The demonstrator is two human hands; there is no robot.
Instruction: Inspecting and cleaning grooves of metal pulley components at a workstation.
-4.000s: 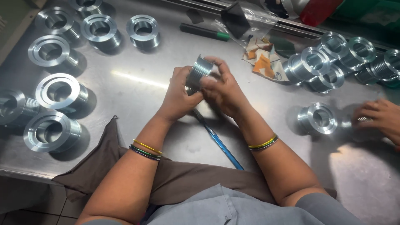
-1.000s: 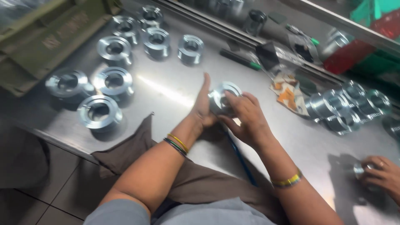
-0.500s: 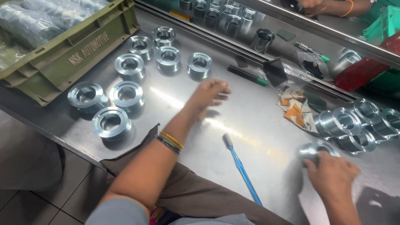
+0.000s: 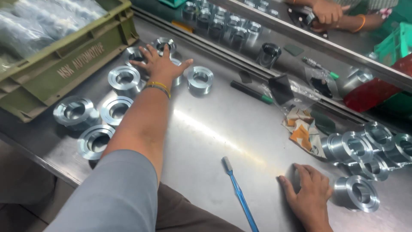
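While my left hand (image 4: 161, 64) lies spread, fingers apart, over a flanged metal ring (image 4: 174, 71) near the table's (image 4: 214, 124) far left corner, my right hand (image 4: 310, 195) rests open at the near edge, gripping nothing, just beside another ring (image 4: 358, 194).

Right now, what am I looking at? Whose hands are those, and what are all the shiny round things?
This is one picture from a camera worn on a person's head, looking down at a steel table. There is no machine here, just bare hands. The left hand reaches far out and rests spread over a shiny metal ring; more metal rings stand around it. The right hand lies flat on the table beside a threaded ring. Neither hand has lifted anything. A blue toothbrush lies between the arms, and a green crate sits at the left. The hands at the top belong to someone else.
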